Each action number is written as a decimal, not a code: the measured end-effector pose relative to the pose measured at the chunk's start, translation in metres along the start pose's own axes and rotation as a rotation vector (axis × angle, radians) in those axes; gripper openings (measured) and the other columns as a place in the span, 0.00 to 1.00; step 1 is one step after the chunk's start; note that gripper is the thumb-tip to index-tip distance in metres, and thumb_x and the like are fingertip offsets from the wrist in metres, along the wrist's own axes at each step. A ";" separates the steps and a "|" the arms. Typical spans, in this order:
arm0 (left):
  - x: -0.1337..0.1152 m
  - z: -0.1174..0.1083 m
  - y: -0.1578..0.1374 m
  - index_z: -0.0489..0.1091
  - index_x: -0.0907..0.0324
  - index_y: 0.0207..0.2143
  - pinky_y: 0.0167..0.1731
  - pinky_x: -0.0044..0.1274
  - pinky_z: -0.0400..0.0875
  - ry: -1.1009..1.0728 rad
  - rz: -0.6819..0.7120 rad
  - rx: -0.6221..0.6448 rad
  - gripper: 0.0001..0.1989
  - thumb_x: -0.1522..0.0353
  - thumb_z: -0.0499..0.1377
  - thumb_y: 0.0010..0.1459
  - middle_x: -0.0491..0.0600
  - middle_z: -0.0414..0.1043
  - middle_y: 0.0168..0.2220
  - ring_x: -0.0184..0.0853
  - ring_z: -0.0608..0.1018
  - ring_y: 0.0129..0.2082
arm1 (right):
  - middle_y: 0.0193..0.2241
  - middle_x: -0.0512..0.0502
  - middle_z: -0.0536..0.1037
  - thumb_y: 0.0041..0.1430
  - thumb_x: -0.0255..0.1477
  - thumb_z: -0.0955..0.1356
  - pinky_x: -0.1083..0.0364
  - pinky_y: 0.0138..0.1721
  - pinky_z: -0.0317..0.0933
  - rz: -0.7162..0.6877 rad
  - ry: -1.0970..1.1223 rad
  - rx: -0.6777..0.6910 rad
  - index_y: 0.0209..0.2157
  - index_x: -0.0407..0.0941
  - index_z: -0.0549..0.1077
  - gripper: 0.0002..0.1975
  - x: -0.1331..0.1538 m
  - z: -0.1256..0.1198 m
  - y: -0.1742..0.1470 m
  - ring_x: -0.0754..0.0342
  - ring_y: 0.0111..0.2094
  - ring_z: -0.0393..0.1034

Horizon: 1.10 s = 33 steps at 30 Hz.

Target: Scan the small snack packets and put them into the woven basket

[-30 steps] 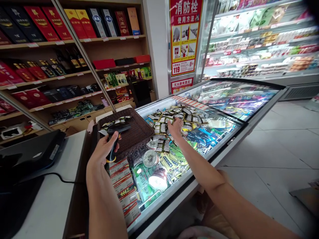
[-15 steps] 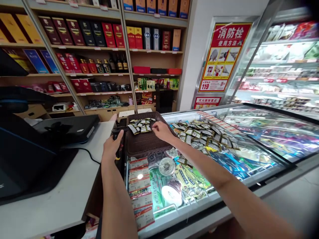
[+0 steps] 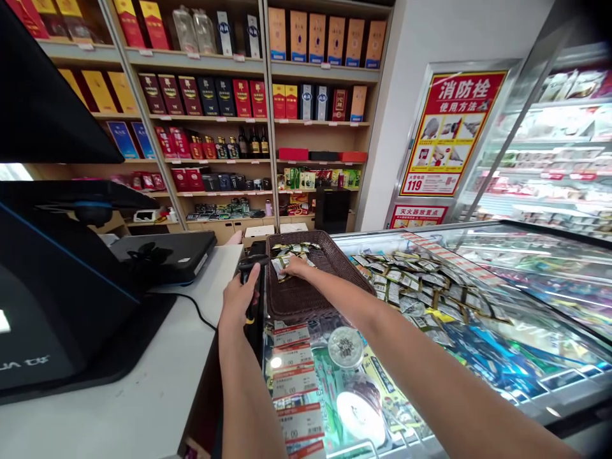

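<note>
My left hand point(image 3: 240, 294) is closed around the grip of a black gun-shaped handheld device point(image 3: 253, 260), held upright between the white counter and the basket. The device's exact kind is unclear; a bit of yellow shows at its lower end. A brown woven basket point(image 3: 299, 299) rests on the freezer's glass top. Inside it, small shiny packets point(image 3: 278, 263) with gold and dark edges lie at the far left. My right hand point(image 3: 297, 265) reaches into the basket, its fingers bent together on one of these packets. Part of that packet is hidden by the fingers.
Many similar packets point(image 3: 421, 280) are heaped on the freezer glass right of the basket. Price labels point(image 3: 296, 376) line the freezer's left edge. On the left, a counter point(image 3: 143, 395) holds a monitor stand, a black flat box point(image 3: 167, 252) and a cable. Stocked shelves stand behind.
My right hand has moved from the right side of the packets in the basket onto them, further left. The left hand keeps its grip on the black device. The view has shifted.
</note>
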<state>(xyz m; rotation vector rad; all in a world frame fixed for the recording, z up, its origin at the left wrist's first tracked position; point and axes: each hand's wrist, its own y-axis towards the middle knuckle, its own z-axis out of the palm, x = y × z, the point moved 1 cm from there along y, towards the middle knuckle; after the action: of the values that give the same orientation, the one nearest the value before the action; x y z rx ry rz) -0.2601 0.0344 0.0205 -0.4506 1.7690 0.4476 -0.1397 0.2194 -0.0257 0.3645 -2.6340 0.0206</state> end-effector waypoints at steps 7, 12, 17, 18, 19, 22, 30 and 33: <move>-0.008 0.002 0.001 0.71 0.57 0.28 0.19 0.24 0.66 -0.030 0.051 0.042 0.28 0.42 0.64 0.46 0.48 0.74 0.26 0.34 0.73 0.20 | 0.43 0.45 0.80 0.46 0.32 0.77 0.55 0.38 0.68 -0.032 0.445 -0.083 0.39 0.44 0.74 0.18 -0.061 -0.049 -0.052 0.50 0.39 0.75; -0.025 0.008 -0.007 0.71 0.58 0.29 0.19 0.23 0.65 0.039 0.073 0.118 0.29 0.41 0.64 0.46 0.46 0.70 0.21 0.34 0.72 0.20 | 0.31 0.51 0.78 0.39 0.38 0.80 0.55 0.29 0.69 0.057 0.908 -0.225 0.38 0.46 0.74 0.24 -0.130 -0.095 -0.121 0.54 0.28 0.72; -0.044 0.035 -0.024 0.71 0.59 0.31 0.19 0.21 0.61 0.028 0.133 0.361 0.30 0.40 0.63 0.47 0.44 0.68 0.20 0.30 0.69 0.18 | 0.27 0.53 0.79 0.28 0.37 0.83 0.56 0.27 0.66 0.197 1.170 -0.491 0.39 0.47 0.71 0.34 -0.199 -0.118 -0.175 0.53 0.27 0.72; -0.047 0.043 -0.028 0.71 0.59 0.31 0.19 0.21 0.61 0.025 0.150 0.418 0.30 0.40 0.63 0.48 0.44 0.68 0.20 0.29 0.69 0.18 | 0.27 0.53 0.79 0.27 0.38 0.83 0.56 0.26 0.64 0.222 1.197 -0.541 0.39 0.47 0.71 0.34 -0.209 -0.118 -0.182 0.53 0.26 0.71; -0.050 0.051 -0.032 0.71 0.59 0.31 0.20 0.21 0.61 0.020 0.166 0.472 0.30 0.40 0.63 0.48 0.43 0.68 0.20 0.29 0.68 0.18 | 0.27 0.53 0.79 0.29 0.40 0.83 0.57 0.25 0.62 0.227 1.229 -0.564 0.39 0.47 0.71 0.34 -0.216 -0.117 -0.187 0.54 0.25 0.70; -0.058 0.079 -0.048 0.71 0.60 0.31 0.21 0.22 0.61 0.044 0.205 0.617 0.29 0.41 0.63 0.49 0.43 0.68 0.21 0.28 0.68 0.17 | 0.28 0.52 0.79 0.38 0.48 0.79 0.56 0.28 0.63 0.146 1.350 -0.519 0.37 0.46 0.74 0.28 -0.225 -0.108 -0.195 0.54 0.26 0.70; -0.059 0.123 -0.068 0.70 0.60 0.32 0.21 0.21 0.59 0.192 0.239 0.769 0.28 0.42 0.62 0.52 0.43 0.68 0.18 0.29 0.68 0.17 | 0.29 0.50 0.78 0.56 0.51 0.68 0.55 0.32 0.63 0.020 1.081 -0.658 0.37 0.47 0.76 0.21 -0.238 -0.084 -0.188 0.51 0.31 0.71; -0.057 0.127 -0.067 0.70 0.60 0.32 0.21 0.22 0.59 0.189 0.239 0.768 0.28 0.42 0.62 0.52 0.43 0.67 0.19 0.29 0.68 0.18 | 0.30 0.47 0.78 0.63 0.47 0.63 0.54 0.34 0.63 0.053 0.822 -0.843 0.39 0.47 0.75 0.19 -0.246 -0.085 -0.190 0.50 0.31 0.71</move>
<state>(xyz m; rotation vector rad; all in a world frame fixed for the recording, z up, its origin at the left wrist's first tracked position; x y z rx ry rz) -0.1083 0.0474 0.0420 0.2719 2.0242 -0.1368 0.1578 0.1045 -0.0729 -0.0256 -1.6372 -0.7306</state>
